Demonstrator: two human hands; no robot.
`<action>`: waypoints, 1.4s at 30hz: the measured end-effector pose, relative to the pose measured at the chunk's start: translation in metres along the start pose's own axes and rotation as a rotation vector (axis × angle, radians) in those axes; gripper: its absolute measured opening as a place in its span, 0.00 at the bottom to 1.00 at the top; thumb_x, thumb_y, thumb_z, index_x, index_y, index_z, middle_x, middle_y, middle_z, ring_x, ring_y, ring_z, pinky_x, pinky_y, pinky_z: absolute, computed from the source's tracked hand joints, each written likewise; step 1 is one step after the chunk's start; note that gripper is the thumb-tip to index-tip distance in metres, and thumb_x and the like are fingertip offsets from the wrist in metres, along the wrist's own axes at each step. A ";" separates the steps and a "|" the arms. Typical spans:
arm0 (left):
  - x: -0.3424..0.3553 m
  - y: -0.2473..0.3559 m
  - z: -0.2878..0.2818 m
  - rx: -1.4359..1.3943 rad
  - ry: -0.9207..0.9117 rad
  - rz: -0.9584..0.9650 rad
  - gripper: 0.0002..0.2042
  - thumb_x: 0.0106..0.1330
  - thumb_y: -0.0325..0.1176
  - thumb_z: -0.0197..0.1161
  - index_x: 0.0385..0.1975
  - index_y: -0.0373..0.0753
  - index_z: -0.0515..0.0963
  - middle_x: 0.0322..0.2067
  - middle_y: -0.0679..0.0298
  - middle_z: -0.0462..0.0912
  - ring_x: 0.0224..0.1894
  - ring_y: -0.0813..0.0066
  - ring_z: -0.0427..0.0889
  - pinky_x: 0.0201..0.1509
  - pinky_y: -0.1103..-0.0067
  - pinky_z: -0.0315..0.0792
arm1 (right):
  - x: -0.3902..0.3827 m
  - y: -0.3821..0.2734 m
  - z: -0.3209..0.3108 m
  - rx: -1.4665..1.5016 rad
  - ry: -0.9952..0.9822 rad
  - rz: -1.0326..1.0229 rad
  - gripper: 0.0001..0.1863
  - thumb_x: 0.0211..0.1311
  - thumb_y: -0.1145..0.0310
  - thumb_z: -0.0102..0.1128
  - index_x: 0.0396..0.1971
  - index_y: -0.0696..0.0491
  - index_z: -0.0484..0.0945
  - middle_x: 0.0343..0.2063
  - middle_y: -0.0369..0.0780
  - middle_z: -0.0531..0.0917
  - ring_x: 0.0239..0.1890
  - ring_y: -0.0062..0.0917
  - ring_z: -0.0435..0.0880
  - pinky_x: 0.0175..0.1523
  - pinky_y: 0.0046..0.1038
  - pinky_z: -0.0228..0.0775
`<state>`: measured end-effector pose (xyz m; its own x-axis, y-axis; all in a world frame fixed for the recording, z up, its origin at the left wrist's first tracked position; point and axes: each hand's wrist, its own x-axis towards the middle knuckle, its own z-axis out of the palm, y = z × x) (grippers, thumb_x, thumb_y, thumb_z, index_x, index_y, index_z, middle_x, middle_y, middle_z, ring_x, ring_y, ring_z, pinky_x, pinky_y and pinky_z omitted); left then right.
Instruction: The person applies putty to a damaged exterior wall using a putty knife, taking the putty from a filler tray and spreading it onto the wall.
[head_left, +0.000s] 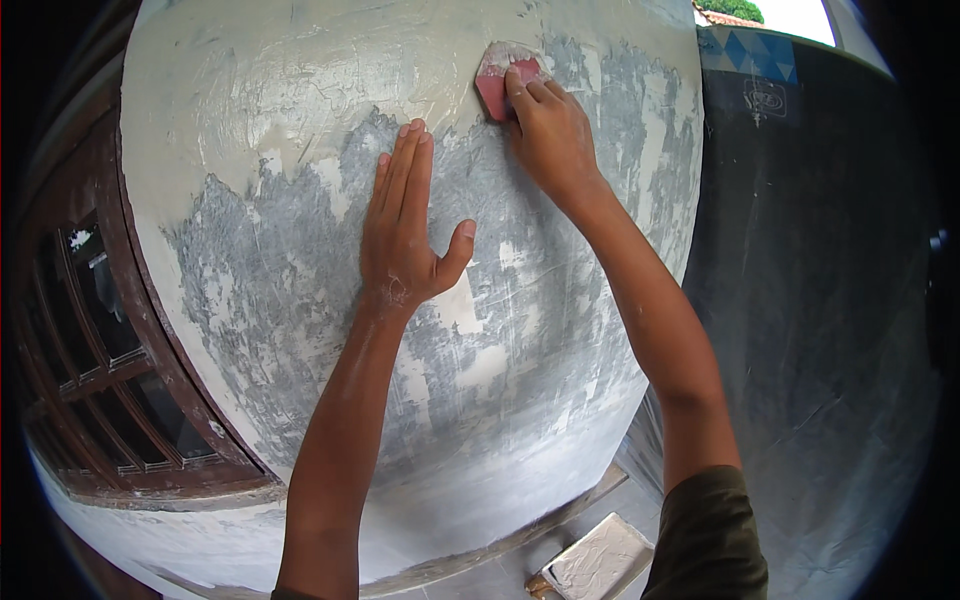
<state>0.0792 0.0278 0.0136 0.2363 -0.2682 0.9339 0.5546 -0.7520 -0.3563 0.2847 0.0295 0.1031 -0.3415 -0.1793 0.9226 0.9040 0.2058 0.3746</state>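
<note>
My right hand (556, 132) grips a pink putty spreader (492, 90), its far edge caked with pale putty. The spreader is against the wall (300, 310) near the top, at the ragged lower border of a wet cream coat (290, 75). Lower and to the left, my left hand (405, 230) rests flat on the wall, fingers pointing up and thumb spread out, holding nothing. Around it the surface is patchy grey with white smears. White dust marks the left wrist.
A brown wooden window frame (125, 375) with dark panes borders the wall at left. A large dark panel (820, 300) stands along the right side. Below, on the tiled floor by my right sleeve, sits a shallow tray (634, 529) with pale putty (597, 562).
</note>
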 end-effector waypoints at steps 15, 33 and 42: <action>-0.001 -0.001 -0.001 -0.033 0.017 -0.019 0.37 0.69 0.46 0.51 0.73 0.29 0.55 0.72 0.41 0.59 0.75 0.44 0.57 0.76 0.48 0.47 | 0.037 -0.007 -0.002 -0.027 0.171 0.000 0.27 0.51 0.77 0.65 0.55 0.56 0.78 0.33 0.41 0.84 0.39 0.36 0.83 0.44 0.37 0.77; -0.002 -0.004 -0.005 -0.047 0.047 -0.012 0.38 0.65 0.46 0.56 0.70 0.25 0.58 0.70 0.40 0.61 0.75 0.44 0.59 0.76 0.51 0.51 | -0.102 -0.094 -0.029 0.224 -0.108 0.090 0.32 0.42 0.82 0.65 0.56 0.60 0.76 0.32 0.41 0.79 0.37 0.37 0.79 0.43 0.36 0.73; 0.001 -0.001 -0.002 -0.050 0.057 -0.011 0.37 0.67 0.46 0.53 0.71 0.26 0.58 0.71 0.40 0.61 0.75 0.45 0.59 0.76 0.50 0.51 | -0.002 -0.038 -0.012 0.176 0.122 0.101 0.29 0.46 0.82 0.66 0.54 0.58 0.78 0.29 0.40 0.80 0.34 0.35 0.80 0.40 0.36 0.75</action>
<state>0.0767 0.0271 0.0147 0.1840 -0.2922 0.9385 0.5162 -0.7838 -0.3452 0.2538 0.0102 0.0862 -0.2084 -0.2617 0.9424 0.8698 0.3910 0.3009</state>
